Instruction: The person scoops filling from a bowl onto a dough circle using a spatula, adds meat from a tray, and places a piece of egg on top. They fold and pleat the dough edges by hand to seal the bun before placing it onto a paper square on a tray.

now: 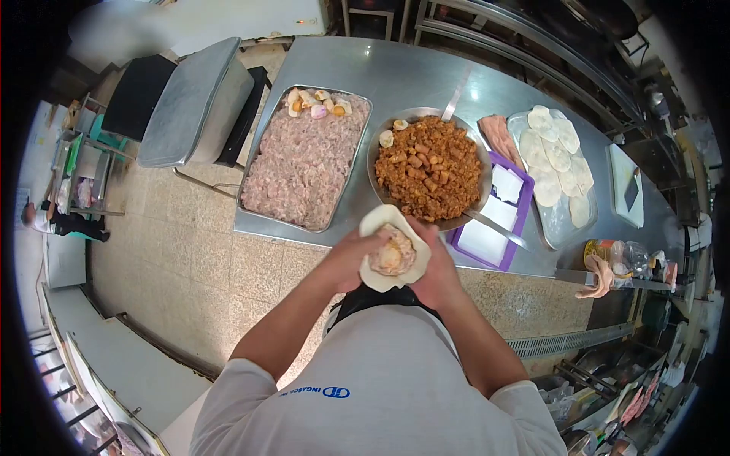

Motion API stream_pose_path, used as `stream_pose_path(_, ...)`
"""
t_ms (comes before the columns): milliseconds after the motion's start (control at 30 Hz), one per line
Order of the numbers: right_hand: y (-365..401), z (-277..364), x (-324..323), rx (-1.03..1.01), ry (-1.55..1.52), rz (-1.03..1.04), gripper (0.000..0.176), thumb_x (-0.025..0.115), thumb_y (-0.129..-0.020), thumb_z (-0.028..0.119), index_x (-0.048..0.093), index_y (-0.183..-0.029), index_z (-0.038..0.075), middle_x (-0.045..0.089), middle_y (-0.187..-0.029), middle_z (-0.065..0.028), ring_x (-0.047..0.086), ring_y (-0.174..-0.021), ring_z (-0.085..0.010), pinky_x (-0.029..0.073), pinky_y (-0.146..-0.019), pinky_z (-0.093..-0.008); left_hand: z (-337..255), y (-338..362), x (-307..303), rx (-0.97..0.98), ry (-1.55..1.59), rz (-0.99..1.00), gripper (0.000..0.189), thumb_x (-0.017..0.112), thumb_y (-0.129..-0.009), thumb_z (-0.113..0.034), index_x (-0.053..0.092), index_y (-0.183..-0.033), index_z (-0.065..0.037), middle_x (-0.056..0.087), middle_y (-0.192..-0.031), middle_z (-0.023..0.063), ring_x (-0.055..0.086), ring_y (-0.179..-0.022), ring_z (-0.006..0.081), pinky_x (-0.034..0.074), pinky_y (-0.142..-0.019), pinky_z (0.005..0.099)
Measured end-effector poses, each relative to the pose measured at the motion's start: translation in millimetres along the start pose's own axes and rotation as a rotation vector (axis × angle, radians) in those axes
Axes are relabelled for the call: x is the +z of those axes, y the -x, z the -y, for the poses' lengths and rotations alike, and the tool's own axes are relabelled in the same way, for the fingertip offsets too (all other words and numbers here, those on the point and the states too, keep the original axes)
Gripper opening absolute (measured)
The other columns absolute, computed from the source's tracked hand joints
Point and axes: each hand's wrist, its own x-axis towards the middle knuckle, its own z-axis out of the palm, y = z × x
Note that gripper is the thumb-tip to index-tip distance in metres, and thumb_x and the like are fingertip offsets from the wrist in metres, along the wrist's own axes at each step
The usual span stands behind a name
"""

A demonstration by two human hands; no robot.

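Observation:
Close in front of my body, a round pale dough wrapper [385,216] is cupped between my two hands. It bears pinkish ground meat [397,255] with a lighter piece on top. My left hand [348,261] grips the wrapper's left side, its fingertips reaching the meat. On the other side my right hand [436,267] wraps round the wrapper, its fingers partly hidden behind the dough. Just beyond my hands stands a metal bowl [372,171] of brown chunky cooked filling [430,167]. Left of it lies a metal tray [242,199] of raw ground meat [303,163] topped with egg pieces [319,102].
Right of the bowl are a purple-rimmed tray [522,220], a pinkish cloth [501,140] and a metal tray [549,235] of flat dough rounds [553,156]. Farther right lie a white board [620,163] with a knife and an oil bottle [601,248]. A spatula [502,232] juts towards me.

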Motion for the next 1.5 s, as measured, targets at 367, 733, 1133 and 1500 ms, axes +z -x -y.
stream_pose_path(367, -14, -8, 7, 0.114, 0.013, -0.06, 0.061, 0.037, -0.107, 0.054, 0.04, -0.149, 0.009, 0.052, -0.144, -0.0082, 0.051, -0.134, -0.0228, 0.043, -0.111, -0.0398, 9, -13, -5, 0.008, -0.076, -0.07, 0.055, 0.06, -0.101, -0.016, 0.037, -0.15, -0.006, 0.057, -0.135, 0.013, 0.062, -0.121, 0.0223, 0.054, -0.101, 0.0395)
stream_pose_path(733, -18, 5, 19, 0.114, 0.108, -0.056, 0.072, 0.039, -0.104, 0.06, 0.032, -0.154, 0.008, 0.047, -0.149, -0.0097, 0.047, -0.138, -0.0236, 0.042, -0.113, -0.0428, -6, -5, 4, 0.053, -0.051, -0.016, 0.053, 0.058, -0.102, -0.015, 0.037, -0.149, -0.004, 0.058, -0.134, 0.013, 0.062, -0.121, 0.0239, 0.055, -0.1, 0.0388)
stream_pose_path(1133, 5, 20, 35, 0.131, 0.27, 0.042, 0.072, 0.038, -0.104, 0.063, 0.031, -0.155, 0.013, 0.045, -0.151, -0.0076, 0.048, -0.138, -0.0225, 0.044, -0.11, -0.0478, -15, 27, -18, 0.213, 0.048, 0.058, 0.047, 0.064, -0.098, -0.013, 0.048, -0.141, -0.002, 0.062, -0.129, 0.0116, 0.064, -0.116, 0.0215, 0.053, -0.1, 0.0372)
stream_pose_path(1500, 4, 13, 44, 0.017, 0.31, 0.153, 0.07, 0.036, -0.105, 0.061, 0.032, -0.156, 0.013, 0.044, -0.153, -0.0082, 0.048, -0.139, -0.0217, 0.044, -0.111, -0.0439, -25, 46, -23, 0.229, 0.069, 0.065, 0.045, 0.06, -0.102, -0.015, 0.048, -0.143, -0.004, 0.06, -0.133, 0.0108, 0.062, -0.121, 0.0223, 0.055, -0.098, 0.0362)
